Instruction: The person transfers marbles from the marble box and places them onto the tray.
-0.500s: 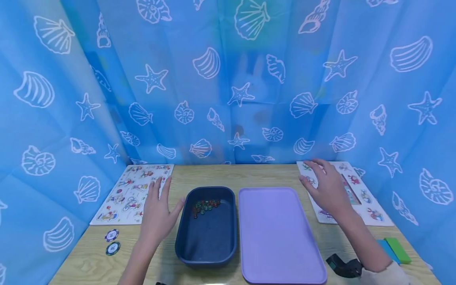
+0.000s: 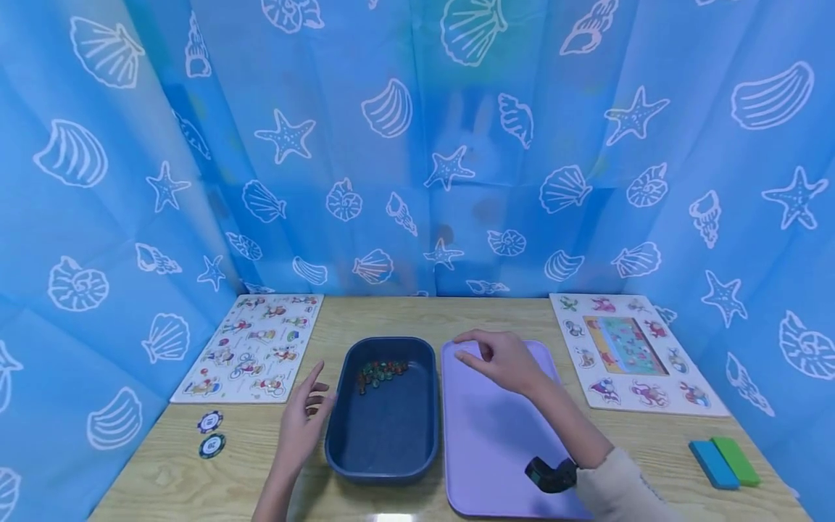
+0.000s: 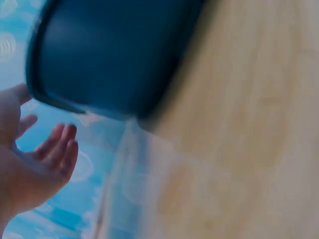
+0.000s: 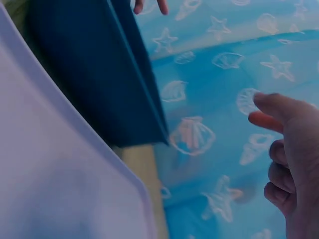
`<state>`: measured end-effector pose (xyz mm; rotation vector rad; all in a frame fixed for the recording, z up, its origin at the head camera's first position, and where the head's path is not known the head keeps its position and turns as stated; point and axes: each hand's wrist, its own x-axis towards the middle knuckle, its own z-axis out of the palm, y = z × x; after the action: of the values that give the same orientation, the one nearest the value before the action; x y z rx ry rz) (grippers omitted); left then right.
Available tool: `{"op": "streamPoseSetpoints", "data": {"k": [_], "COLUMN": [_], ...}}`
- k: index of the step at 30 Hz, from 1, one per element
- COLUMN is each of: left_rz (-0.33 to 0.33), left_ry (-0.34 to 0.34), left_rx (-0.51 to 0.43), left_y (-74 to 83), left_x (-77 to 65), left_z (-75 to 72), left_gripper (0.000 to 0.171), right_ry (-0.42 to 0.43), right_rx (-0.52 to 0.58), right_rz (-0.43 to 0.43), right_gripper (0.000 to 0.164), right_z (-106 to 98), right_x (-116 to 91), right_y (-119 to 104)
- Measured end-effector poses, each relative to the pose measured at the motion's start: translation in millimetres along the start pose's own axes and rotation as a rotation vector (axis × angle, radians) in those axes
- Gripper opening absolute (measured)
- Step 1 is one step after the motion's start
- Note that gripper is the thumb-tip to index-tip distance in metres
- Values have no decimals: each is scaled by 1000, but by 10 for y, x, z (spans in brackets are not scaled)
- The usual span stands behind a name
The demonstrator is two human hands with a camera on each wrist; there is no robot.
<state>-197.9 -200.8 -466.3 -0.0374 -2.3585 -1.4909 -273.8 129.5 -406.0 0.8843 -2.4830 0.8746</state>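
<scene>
At the far end of the navy bin [image 2: 381,435], find the small red and green beads [image 2: 380,373] — pinch from above with the empty right hand [image 2: 507,361], over the lilac tray [image 2: 485,464] with thumb and forefinger parted; brace with the relaxed, empty left hand [image 2: 300,428] — just left of the bin.

"20" on green chip [image 2: 212,446]; "10" on blue chip [image 2: 210,422].
</scene>
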Motion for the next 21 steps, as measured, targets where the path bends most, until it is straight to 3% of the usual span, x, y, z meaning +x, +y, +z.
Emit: {"op": "streamPoseSetpoints", "data": {"k": [5, 9, 13, 21], "left_rz": [-127, -165, -166, -110], "left_ry": [-89, -158, -187, -146], "left_rx": [-127, -165, -195, -223], "left_y": [-174, -247, -280, -334], "left_x": [8, 1, -23, -19], "left_z": [5, 21, 40, 86], "left_gripper": [51, 52, 51, 43], "right_ry": [-186, -302, -368, -469], "right_rx": [56, 94, 142, 180], "right_rz": [-2, -13, -68, -130], "right_gripper": [28, 33, 33, 22], "right_z": [335, 553, 772, 1172], "right_x": [209, 402, 580, 767], "right_y": [-67, -144, -185, -107]}}
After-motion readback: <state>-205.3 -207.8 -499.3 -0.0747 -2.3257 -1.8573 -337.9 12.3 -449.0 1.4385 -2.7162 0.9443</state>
